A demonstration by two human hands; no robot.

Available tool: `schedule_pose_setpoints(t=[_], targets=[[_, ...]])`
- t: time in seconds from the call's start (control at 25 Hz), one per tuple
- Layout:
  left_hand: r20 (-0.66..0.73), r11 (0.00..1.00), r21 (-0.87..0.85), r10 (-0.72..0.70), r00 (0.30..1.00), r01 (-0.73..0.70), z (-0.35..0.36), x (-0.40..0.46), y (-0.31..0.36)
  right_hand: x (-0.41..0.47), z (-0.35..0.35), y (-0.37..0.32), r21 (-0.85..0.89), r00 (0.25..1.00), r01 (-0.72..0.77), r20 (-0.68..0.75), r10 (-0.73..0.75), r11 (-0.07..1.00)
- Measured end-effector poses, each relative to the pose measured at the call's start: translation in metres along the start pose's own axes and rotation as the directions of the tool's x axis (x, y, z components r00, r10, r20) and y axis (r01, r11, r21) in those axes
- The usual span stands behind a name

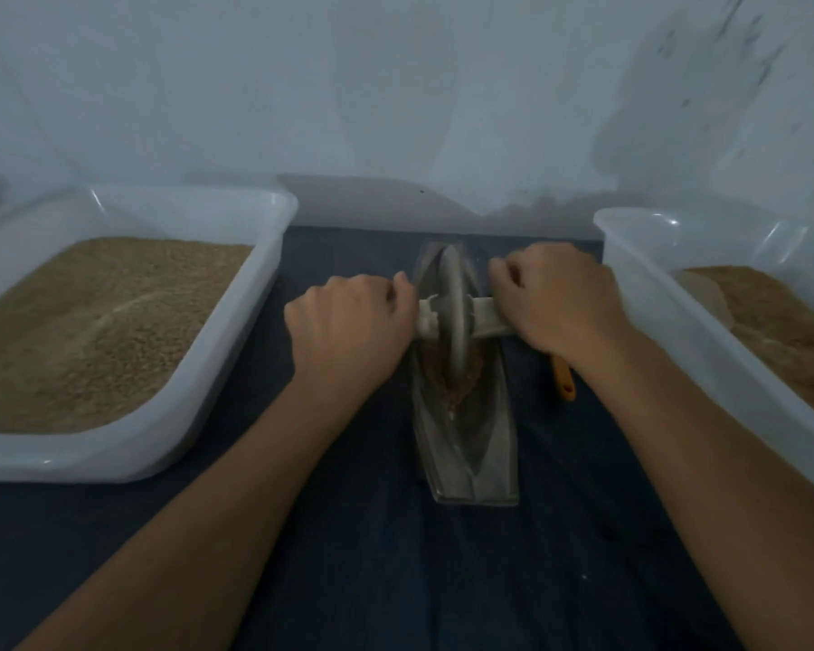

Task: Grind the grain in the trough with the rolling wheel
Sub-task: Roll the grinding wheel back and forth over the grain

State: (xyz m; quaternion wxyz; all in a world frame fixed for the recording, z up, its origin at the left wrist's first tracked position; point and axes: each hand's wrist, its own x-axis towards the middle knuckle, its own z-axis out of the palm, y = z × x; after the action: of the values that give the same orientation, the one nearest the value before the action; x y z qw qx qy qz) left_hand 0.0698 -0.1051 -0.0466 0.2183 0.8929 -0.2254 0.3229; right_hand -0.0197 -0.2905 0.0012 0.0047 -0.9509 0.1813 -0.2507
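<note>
A narrow metal trough (466, 444) lies lengthwise on the dark cloth, pointing away from me. Brown grain (473, 373) sits in its middle. A grey rolling wheel (453, 312) stands upright in the trough on the grain, with a pale axle handle (485, 314) through its centre. My left hand (348, 321) grips the left end of the axle. My right hand (555, 298) grips the right end. Both ends of the handle are hidden under my fingers.
A white plastic tub (236, 350) of tan grain stands at the left. Another white tub (668, 331) with brownish grain stands at the right. A yellow handle (564, 378) lies on the cloth under my right wrist. A pale wall rises right behind the trough.
</note>
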Motion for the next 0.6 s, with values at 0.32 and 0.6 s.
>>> schedule_pose_setpoints(t=[0.32, 0.6], targets=[[0.380, 0.846, 0.198, 0.399, 0.835, -0.495, -0.005, 0.021, -0.009, 0.009, 0.011, -0.003, -0.099, 0.992, -0.061, 0.104, 0.071, 0.993], [0.379, 0.760, 0.257, 0.489, 0.786, -0.597, -0.037, -0.015, -0.017, -0.057, 0.004, -0.001, -0.106, 0.964, 0.038, -0.258, -0.064, 0.994]])
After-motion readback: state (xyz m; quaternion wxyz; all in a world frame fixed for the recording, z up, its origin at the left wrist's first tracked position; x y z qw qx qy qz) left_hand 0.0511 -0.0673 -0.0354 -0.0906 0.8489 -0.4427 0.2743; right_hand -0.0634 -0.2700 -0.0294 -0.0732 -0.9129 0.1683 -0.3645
